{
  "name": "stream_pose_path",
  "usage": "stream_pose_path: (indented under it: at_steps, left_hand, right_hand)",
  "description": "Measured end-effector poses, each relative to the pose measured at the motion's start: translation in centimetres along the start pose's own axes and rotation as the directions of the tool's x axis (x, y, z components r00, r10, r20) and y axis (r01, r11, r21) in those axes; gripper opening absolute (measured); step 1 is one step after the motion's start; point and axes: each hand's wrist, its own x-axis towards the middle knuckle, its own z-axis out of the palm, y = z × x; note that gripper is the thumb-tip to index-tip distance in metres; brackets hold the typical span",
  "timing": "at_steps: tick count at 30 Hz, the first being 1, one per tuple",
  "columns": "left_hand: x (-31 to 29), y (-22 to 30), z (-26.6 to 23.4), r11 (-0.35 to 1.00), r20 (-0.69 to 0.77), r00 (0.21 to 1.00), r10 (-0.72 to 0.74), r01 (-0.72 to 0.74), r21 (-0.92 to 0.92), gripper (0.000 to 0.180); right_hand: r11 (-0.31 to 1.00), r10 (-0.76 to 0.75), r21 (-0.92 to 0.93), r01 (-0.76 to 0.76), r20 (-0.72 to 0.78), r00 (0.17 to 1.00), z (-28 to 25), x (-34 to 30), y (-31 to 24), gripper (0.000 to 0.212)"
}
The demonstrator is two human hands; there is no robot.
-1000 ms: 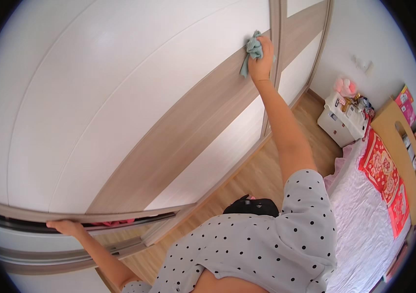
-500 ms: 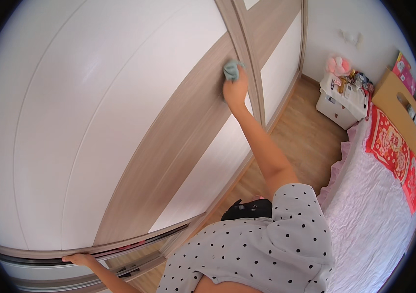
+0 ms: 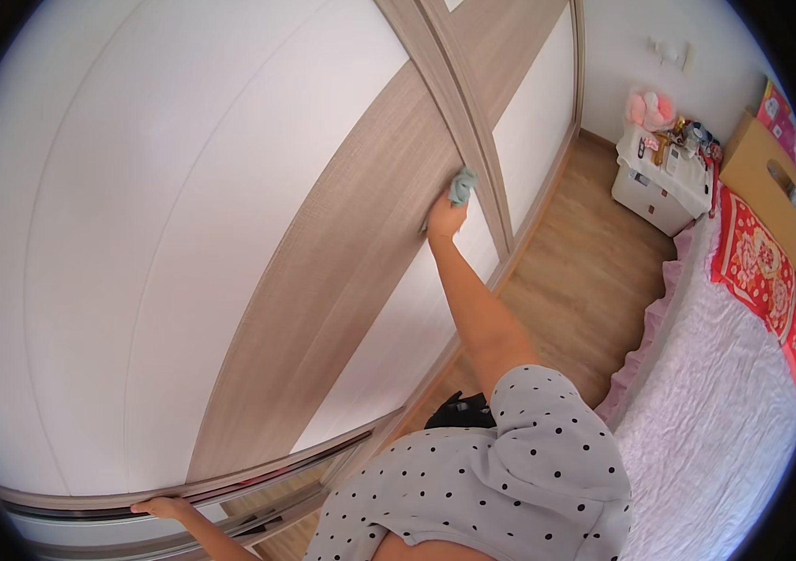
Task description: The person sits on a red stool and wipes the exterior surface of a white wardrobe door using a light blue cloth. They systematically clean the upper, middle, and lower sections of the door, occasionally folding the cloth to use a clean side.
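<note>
The person's right hand (image 3: 448, 217) is closed around a grey-green cloth (image 3: 462, 187), which bunches out past the fingers on the far side. The cloth lies against the right part of a wide white door (image 3: 183, 234), on its wood-toned band (image 3: 342, 262), just beside the upright frame (image 3: 459, 103) at the door's right edge. The right arm reaches out straight from a short sleeve.

The left hand (image 3: 164, 507) is at the near left, its fingers laid together on the door's near edge (image 3: 230, 477); whether they curl behind it, one cannot tell. Next to this hand a narrow dark gap runs along the edge, with a bit of red showing in it.

To the right of the frame is a second door (image 3: 538, 103), also white and wood-toned. The person wears a pale shirt (image 3: 501, 467) with black dots; a black thing (image 3: 459, 411) shows partly past its far side, over the wooden floor (image 3: 585, 271).

At the far right stands a white cabinet (image 3: 646, 194) bearing small objects and a pink plush toy (image 3: 651, 108). Nearer, on the right, is a bed (image 3: 697, 439) with a pale quilted cover, a red patterned cover (image 3: 753, 257) and a light-brown headboard (image 3: 763, 159).
</note>
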Motion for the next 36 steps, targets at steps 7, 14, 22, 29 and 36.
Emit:
stream_pose_path:
  at_steps: [7,14,22,29,36]
  left_hand:
    - [-0.9,0.9,-0.8,0.996,0.029,0.997,-0.072,0.073,-0.056,0.079]
    - [-0.1,0.7,0.1,0.999,-0.074,0.996,-0.047,0.046,-0.015,0.081]
    - [-1.2,1.2,0.2,0.967,-0.020,0.970,-0.242,0.240,-0.082,0.080]
    - [-1.0,-1.2,0.1,0.938,0.262,0.946,-0.190,0.254,-0.237,0.073]
    - [-5.9,-16.6,-6.2,0.878,0.621,0.680,-0.390,0.478,0.029,0.069]
  right_hand:
    - [0.909,0.417,-0.022,-0.417,0.093,0.904,-1.8,3.3,-1.1,0.025]
    - [0.944,0.281,-0.249,-0.217,0.259,0.924,-5.1,-5.4,-0.7,0.028]
    - [0.368,0.869,-0.415,-0.832,0.471,0.150,-10.6,-24.5,-2.4,0.024]
    - [-0.040,0.834,-0.587,-0.809,0.426,-0.350,-11.7,-41.1,2.1,0.027]
    - [-0.199,0.737,-0.725,-0.660,0.334,-0.588,-13.4,-52.5,0.4,0.030]
